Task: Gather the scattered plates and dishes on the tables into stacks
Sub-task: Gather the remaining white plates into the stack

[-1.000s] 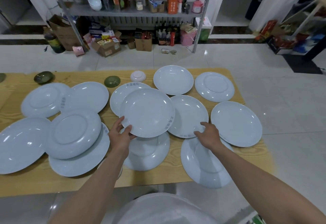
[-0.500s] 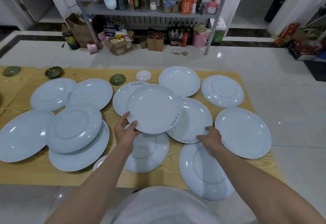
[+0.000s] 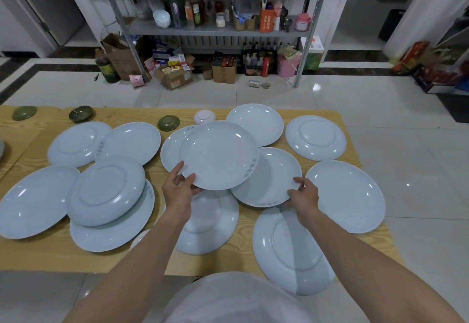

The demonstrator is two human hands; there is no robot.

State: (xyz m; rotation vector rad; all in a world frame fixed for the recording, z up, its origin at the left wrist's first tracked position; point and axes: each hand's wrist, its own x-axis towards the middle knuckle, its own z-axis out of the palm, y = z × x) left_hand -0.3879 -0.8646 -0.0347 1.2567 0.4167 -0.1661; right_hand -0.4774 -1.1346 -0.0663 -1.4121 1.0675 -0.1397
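Observation:
Several pale blue plates lie scattered on a wooden table. My left hand grips the near-left rim of one plate, held lifted above the others. My right hand pinches the near-right rim of a second plate, which lies partly under the lifted one. An upturned plate sits below my right wrist, another under my left wrist. An upturned plate rests on another plate at the left.
More plates lie at the right, far right, back and left. Small green dishes and a white bowl stand along the far edge. A metal shelf and boxes stand beyond on the tiled floor.
My left hand has carried its plate slightly up and away from me. My right hand has slid along the second plate's rim and taken hold of it.

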